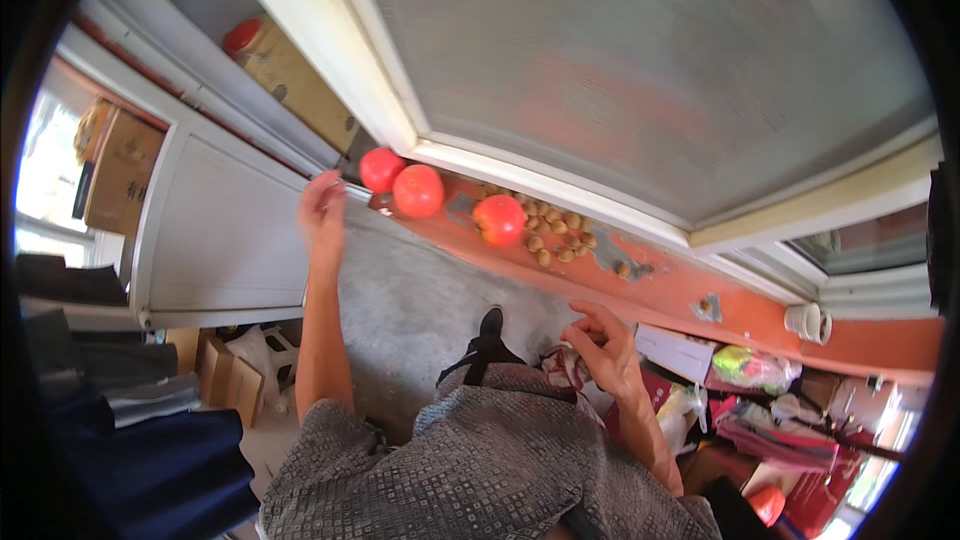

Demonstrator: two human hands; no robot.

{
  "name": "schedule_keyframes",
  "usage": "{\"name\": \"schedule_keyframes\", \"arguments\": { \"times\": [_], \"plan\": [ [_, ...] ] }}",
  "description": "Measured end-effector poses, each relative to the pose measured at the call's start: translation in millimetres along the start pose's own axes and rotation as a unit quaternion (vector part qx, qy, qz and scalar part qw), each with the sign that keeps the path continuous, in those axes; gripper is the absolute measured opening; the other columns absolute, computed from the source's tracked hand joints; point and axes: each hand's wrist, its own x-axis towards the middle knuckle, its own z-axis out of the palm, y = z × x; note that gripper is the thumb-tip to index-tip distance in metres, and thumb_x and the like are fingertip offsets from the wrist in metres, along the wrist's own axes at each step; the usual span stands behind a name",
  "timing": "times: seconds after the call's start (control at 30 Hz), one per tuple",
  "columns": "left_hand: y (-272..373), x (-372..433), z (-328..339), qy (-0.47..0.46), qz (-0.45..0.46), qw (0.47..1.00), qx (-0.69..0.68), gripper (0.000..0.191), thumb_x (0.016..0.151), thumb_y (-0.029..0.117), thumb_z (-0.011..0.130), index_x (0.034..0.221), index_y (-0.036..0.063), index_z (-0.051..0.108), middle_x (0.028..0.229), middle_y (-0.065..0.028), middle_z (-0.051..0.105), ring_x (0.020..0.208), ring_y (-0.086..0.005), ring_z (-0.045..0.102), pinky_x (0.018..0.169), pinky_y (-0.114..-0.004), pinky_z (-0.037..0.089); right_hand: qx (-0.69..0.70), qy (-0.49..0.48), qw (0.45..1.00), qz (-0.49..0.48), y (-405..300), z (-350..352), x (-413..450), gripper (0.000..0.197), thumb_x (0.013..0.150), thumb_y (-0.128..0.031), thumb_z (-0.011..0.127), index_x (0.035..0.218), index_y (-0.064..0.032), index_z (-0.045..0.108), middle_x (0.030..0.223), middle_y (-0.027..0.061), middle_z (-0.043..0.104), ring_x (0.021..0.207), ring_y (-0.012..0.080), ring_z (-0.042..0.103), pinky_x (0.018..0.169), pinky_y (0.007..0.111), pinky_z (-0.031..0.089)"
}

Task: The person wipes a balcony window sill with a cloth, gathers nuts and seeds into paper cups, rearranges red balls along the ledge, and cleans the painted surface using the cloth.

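My left hand (322, 211), somewhat blurred, is raised at the end of a narrow metal strip (352, 190) by the door frame; whether it touches the strip I cannot tell. Close to its right, two red tomatoes (418, 190) sit on an orange-red window sill (450, 236). A third tomato (499, 220) lies further right, beside many walnuts (559, 227) in their shells. My right hand (604, 345) is held below the sill with fingers bent and parted, nothing seen in it. A crumpled red and white cloth (564, 369) shows just left of that hand, against my clothing.
A white-framed window screen (600, 90) rises behind the sill. Paper cups (806, 322) stand on the sill at right. A white door (225, 225) is at left, with dark hanging clothes (150, 457) below. Boxes and plastic bags (754, 369) crowd the lower right.
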Motion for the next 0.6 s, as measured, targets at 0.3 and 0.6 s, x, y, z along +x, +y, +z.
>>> {"name": "schedule_keyframes", "arguments": {
  "times": [0.3, 0.6],
  "plan": [
    [147.7, -95.2, 137.9, -0.202, 0.315, 0.897, 0.236, 0.066, 0.081, 0.014, 0.088, 0.139, 0.0032, 0.059, 0.141, -0.0163, 0.062, 0.125, -0.0351, 0.061, 0.107, -0.045, 0.05, -0.084, 0.099, 0.991, -0.02, -2.7, 2.6, 21.3, 0.043, 0.093, -0.018, 0.079, 0.128, 0.0031, 0.064, 0.091, 0.0111, 0.074, 0.066, 0.0125, 0.065, 0.06, 0.031, 0.053],
    [122.2, -97.2, 159.1, -0.234, 0.253, 0.884, 0.316, 0.08, 0.075, 0.01, 0.087, 0.146, 0.005, 0.051, 0.134, -0.02, 0.054, 0.125, -0.0427, 0.054, 0.108, -0.049, 0.047, -0.041, 0.154, 0.978, -0.133, -3.9, -9.1, 31.2, 0.048, 0.092, -0.014, 0.079, 0.135, -0.0011, 0.064, 0.089, 0.0085, 0.074, 0.061, 0.0106, 0.059, 0.058, 0.027, 0.049]
  ]
}}
